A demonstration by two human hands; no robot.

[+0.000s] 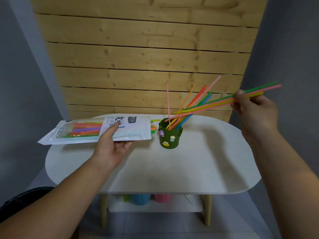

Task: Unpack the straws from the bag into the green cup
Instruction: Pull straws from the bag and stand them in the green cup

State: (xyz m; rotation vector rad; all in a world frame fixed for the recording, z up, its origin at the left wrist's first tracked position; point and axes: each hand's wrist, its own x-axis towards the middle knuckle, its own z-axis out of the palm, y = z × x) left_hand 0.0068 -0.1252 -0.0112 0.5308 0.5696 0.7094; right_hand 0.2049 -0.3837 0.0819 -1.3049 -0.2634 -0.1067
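Note:
My left hand (112, 145) holds a white straw bag (86, 131) flat above the table's left side, its open end facing right with coloured straw tips poking out. Just right of the opening stands a dark green cup (170, 137) with small cartoon stickers, and several straws (191, 104) lean in it. My right hand (253, 111) is raised at the right, pinching a bunch of three straws (215, 102), green, pink and yellow. Their lower ends hover over the cup's mouth.
The white oval table (189, 166) stands against a wooden slat wall (138, 57). On a lower shelf sit a blue cup (139, 199) and a pink cup (161, 198). Grey walls flank both sides.

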